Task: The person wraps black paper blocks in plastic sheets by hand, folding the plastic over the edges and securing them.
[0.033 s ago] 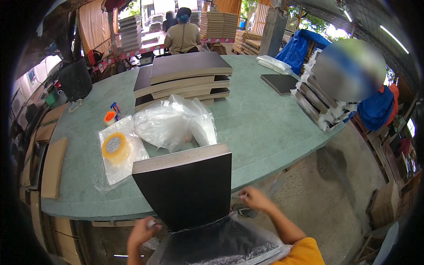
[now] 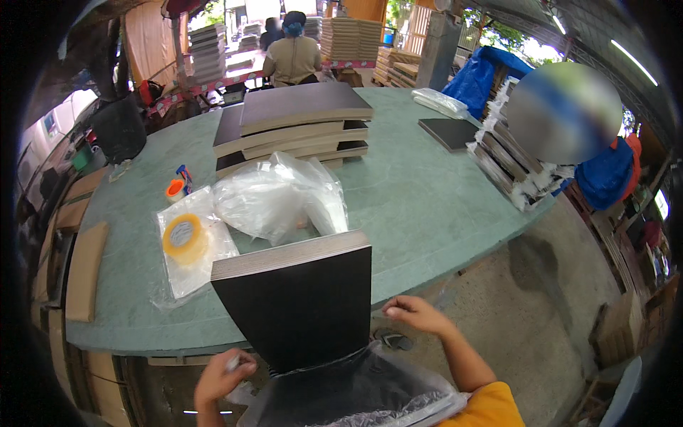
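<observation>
A thick black-covered stack of boards [image 2: 295, 306] stands upright before me, its pale layered edge on top. Clear plastic film, a bag by its look [image 2: 356, 391], wraps its lower part and spreads over my lap. My left hand [image 2: 222, 376] hovers left of the stack, fingers curled round a small pale thing I cannot make out. To the right of the stack, apart from it, is my right hand [image 2: 416, 314] with its fingers bent together; whatever they hold is hidden. On the green table [image 2: 405, 235] lies a roll of clear tape [image 2: 183, 238] on flat plastic bags [image 2: 199, 274].
Crumpled clear plastic [image 2: 277, 199] sits behind the upright stack. Beyond it are more black boards [image 2: 306, 110] piled up. An orange-cored tape roll [image 2: 175, 190] is at left, a dark board [image 2: 448, 134] at right. A person [image 2: 294, 53] works farther back. A slipper [image 2: 393, 339] lies on the floor.
My left hand has shifted slightly left, and its fingers have turned a little. My right hand has risen slightly. The black stack stays in place.
</observation>
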Motion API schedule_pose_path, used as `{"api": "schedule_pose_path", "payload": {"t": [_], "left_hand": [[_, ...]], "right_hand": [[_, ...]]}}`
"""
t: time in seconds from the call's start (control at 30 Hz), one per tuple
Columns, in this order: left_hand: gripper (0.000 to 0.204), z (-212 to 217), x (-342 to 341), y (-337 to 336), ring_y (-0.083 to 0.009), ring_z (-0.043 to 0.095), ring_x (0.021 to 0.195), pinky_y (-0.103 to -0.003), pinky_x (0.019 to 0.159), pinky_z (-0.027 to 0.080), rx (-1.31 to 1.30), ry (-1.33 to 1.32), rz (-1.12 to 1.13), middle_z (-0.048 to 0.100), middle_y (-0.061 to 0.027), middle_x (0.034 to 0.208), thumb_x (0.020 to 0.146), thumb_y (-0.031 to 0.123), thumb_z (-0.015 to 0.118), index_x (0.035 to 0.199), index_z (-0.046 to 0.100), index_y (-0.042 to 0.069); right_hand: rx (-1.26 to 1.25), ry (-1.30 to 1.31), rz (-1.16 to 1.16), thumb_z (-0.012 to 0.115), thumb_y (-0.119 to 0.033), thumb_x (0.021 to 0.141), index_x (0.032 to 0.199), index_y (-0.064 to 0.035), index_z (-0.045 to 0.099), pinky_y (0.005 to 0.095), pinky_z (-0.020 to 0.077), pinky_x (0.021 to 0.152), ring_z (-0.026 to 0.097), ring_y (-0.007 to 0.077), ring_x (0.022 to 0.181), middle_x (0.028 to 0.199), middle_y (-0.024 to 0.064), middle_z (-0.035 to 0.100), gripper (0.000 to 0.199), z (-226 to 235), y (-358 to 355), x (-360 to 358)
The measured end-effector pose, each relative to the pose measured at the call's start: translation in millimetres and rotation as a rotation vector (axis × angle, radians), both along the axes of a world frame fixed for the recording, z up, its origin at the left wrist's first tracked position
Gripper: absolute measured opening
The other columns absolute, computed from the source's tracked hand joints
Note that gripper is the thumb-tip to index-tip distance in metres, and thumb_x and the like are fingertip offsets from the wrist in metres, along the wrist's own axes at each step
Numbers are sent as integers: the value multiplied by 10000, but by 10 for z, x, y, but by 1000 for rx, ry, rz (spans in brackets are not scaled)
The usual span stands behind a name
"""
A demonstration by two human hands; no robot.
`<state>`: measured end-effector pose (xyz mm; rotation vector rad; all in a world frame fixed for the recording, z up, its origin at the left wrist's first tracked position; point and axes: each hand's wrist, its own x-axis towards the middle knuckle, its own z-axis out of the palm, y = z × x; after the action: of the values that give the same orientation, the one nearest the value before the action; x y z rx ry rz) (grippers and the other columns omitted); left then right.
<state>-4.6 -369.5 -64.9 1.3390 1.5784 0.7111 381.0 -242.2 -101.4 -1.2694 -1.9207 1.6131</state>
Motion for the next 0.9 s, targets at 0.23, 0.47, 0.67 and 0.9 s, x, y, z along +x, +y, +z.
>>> {"api": "schedule_pose_path", "payload": {"t": [0.23, 0.47, 0.67, 0.9], "left_hand": [[227, 106, 890, -142, -279, 546, 833, -361, 759, 403, -226, -229, -717, 587, -145, 867, 721, 160, 551, 893, 570, 13], [176, -1424, 894, 413, -192, 573, 650, -300, 614, 428, 181, 79, -301, 596, -104, 694, 715, 158, 629, 773, 576, 0], [597, 366, 1225, 733, -161, 487, 847, -253, 732, 403, 653, -404, -57, 486, -82, 956, 785, 429, 500, 1216, 345, 46], [614, 378, 1084, 828, -148, 487, 901, -266, 821, 373, 398, -575, 92, 494, -80, 968, 617, 48, 681, 1151, 385, -14]], "right_hand": [[-452, 620, 1086, 395, -367, 875, 1202, 54, 359, 390, 198, 997, 260, 335, 1213, 1290, 229, 295, 534, -534, -753, -862], [-181, -388, 890, 312, -589, 810, 1081, 71, 477, 412, 336, 897, 434, 359, 1069, 1112, 264, 475, 732, -1028, -325, -900], [278, 608, 319, 598, -278, 771, 751, 37, 549, 354, 416, 562, 528, 173, 591, 668, 87, 584, 320, 222, 53, -1374], [-50, 658, -64, 699, -149, 662, 1066, 1, 488, 292, 384, 856, 491, 143, 951, 1044, 64, 532, 480, 568, -76, -959]]}}
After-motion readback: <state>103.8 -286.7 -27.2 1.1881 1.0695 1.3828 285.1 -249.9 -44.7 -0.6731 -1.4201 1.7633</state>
